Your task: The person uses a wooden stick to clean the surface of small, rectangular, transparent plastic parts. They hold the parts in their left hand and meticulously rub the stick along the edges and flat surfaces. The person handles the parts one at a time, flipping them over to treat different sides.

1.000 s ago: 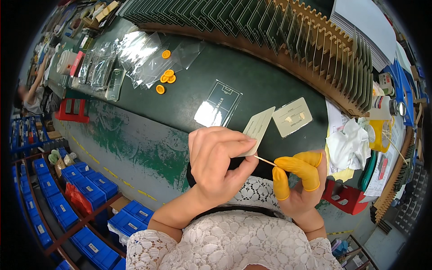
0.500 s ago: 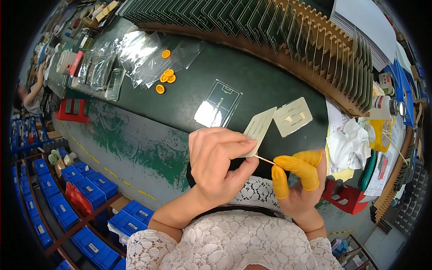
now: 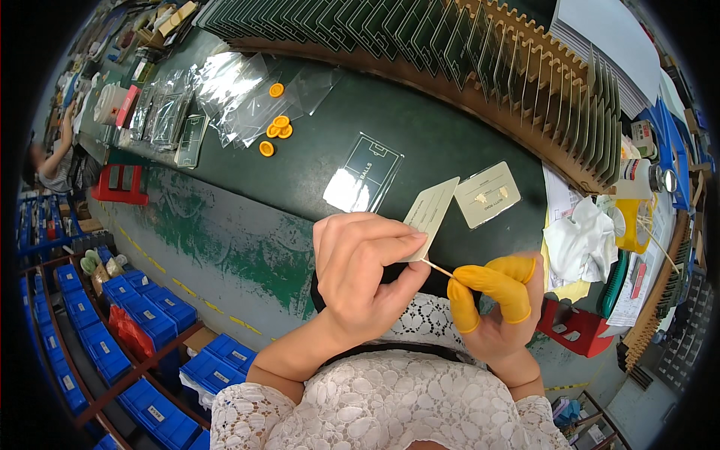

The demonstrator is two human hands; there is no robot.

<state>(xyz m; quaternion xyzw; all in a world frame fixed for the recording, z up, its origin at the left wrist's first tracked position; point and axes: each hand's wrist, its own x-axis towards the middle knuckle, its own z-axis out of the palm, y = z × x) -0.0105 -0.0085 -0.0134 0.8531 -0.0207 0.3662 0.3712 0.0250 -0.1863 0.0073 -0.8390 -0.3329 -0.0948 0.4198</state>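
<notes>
My left hand pinches a beige printed card by its near end, tilted up off the table. My right hand, with yellow rubber finger cots on its thumb and fingers, grips a thin swab-like stick. The stick's tip meets the card's lower corner, just beside my left fingers; whether it has a cotton head is too small to tell. Beyond my right hand lies a second beige card with two pale torn-looking patches. Farther left rests a dark green card with white lines, glare across its lower part.
A long slotted brown cardboard rack of upright green cards spans the table's far side. Loose yellow finger cots lie near clear plastic sleeves. At right are a crumpled white cloth, a white bottle and a yellow container.
My right hand has shifted slightly left with the stick, its fingertips nearer the card. My left hand and the card have barely moved.
</notes>
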